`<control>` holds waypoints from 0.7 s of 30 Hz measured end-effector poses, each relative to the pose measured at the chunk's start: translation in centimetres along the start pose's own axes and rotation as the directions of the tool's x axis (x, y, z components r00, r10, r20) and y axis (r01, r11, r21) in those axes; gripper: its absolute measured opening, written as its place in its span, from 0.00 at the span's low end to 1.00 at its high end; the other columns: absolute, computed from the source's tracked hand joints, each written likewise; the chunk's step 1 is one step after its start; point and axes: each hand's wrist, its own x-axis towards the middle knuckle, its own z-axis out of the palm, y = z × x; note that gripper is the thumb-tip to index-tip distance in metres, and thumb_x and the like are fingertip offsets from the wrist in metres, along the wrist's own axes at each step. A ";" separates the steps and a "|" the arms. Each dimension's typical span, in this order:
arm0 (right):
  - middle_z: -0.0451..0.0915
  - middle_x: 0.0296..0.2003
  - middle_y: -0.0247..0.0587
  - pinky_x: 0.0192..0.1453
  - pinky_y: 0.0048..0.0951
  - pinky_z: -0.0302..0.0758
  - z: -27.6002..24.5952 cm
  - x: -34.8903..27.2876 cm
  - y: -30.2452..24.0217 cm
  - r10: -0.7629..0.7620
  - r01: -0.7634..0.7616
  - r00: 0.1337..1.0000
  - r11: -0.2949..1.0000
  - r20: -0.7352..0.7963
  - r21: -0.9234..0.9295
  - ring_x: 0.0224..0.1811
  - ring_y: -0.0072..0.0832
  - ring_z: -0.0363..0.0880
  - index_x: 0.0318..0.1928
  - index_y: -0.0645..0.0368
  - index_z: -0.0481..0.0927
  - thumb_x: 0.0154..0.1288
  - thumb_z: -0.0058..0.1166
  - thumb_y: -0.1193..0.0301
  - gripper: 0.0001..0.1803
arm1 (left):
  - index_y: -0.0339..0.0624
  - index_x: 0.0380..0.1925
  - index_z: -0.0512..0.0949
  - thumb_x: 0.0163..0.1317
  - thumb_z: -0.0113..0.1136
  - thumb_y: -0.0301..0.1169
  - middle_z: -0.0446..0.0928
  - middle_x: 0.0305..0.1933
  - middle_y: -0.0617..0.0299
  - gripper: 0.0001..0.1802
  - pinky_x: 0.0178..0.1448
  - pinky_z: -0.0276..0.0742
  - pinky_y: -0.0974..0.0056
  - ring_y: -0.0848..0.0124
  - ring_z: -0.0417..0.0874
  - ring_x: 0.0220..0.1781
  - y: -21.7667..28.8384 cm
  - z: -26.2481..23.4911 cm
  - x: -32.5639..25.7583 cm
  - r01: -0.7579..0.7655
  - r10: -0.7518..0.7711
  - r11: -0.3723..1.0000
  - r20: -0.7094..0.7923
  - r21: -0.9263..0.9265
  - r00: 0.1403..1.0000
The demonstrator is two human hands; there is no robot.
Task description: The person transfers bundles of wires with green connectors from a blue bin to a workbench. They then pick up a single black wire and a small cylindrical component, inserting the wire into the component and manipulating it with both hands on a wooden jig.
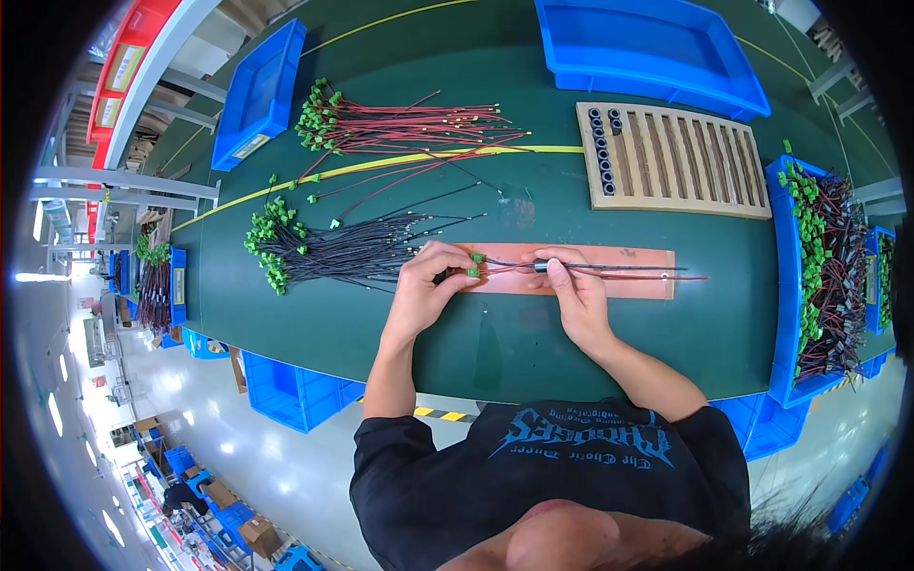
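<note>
My left hand (425, 284) is closed in a pinch on green connectors (472, 272) at one end of a few red and black wires (628, 272). My right hand (583, 303) grips a short black cylinder (541, 265), which appears to sit around these wires. The free wire ends stretch out to the right, past my right hand. Beneath both hands lies a flat copper-coloured strip (614, 287) on the green table (457, 357). Left of my left hand spreads a pile of black wires (347, 252) with green connectors.
Farther back lies a pile of red wires (409, 126) with green connectors. A slotted wooden tray (681, 202) holds several black rings (600, 152) at its left side. Blue bins (657, 81) stand along the back, and a blue bin (783, 276) at the right is full of wires.
</note>
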 end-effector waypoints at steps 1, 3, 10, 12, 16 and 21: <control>0.83 0.56 0.45 0.50 0.25 0.82 0.1 -0.1 -0.1 0.001 -0.001 1.000 1.000 -0.001 0.010 0.54 0.25 0.83 0.60 0.64 0.77 0.86 0.44 0.69 0.14 | 0.36 0.38 0.87 0.54 0.74 0.18 0.86 0.42 0.57 0.11 0.54 0.80 0.61 0.63 0.85 0.48 0.0 0.1 0.0 -0.003 0.003 1.000 -0.004 0.009 1.000; 0.83 0.56 0.44 0.47 0.24 0.80 0.1 -0.1 -0.1 0.002 -0.002 1.000 1.000 0.001 0.013 0.50 0.22 0.82 0.60 0.64 0.77 0.86 0.44 0.69 0.14 | 0.36 0.37 0.87 0.54 0.74 0.18 0.86 0.42 0.56 0.10 0.53 0.80 0.60 0.63 0.85 0.47 0.2 0.3 0.0 -0.021 0.021 0.999 -0.013 0.026 1.000; 0.84 0.55 0.43 0.43 0.22 0.76 -0.1 -0.1 0.0 0.025 -0.026 0.999 1.000 0.043 0.013 0.43 0.19 0.76 0.62 0.64 0.77 0.86 0.43 0.69 0.15 | 0.36 0.39 0.87 0.53 0.74 0.18 0.85 0.41 0.56 0.12 0.50 0.80 0.59 0.62 0.84 0.43 0.1 0.5 0.2 -0.193 0.193 0.953 0.025 0.232 0.981; 0.84 0.54 0.42 0.42 0.21 0.75 -0.2 -0.1 -0.1 0.021 -0.020 0.997 1.000 0.069 -0.014 0.41 0.19 0.76 0.62 0.64 0.77 0.86 0.43 0.69 0.15 | 0.36 0.40 0.87 0.52 0.75 0.18 0.85 0.40 0.57 0.13 0.49 0.80 0.59 0.62 0.83 0.42 0.6 0.8 0.1 -0.090 0.090 0.976 0.009 0.196 0.996; 0.84 0.51 0.39 0.40 0.20 0.74 -0.3 0.1 -0.2 0.041 -0.043 0.996 0.999 0.080 0.018 0.39 0.18 0.75 0.62 0.64 0.77 0.87 0.43 0.68 0.16 | 0.35 0.45 0.87 0.51 0.76 0.20 0.83 0.39 0.57 0.18 0.48 0.79 0.59 0.61 0.82 0.42 1.4 0.9 0.0 0.082 -0.081 0.988 -0.009 0.130 0.997; 0.83 0.39 0.36 0.39 0.23 0.74 -0.8 0.4 -0.4 0.146 -0.125 0.982 0.978 0.121 -0.168 0.33 0.18 0.74 0.57 0.64 0.80 0.87 0.42 0.65 0.18 | 0.36 0.51 0.86 0.52 0.75 0.20 0.82 0.40 0.57 0.23 0.49 0.78 0.58 0.59 0.81 0.43 0.9 0.8 0.6 -0.118 0.123 0.948 0.004 0.296 0.992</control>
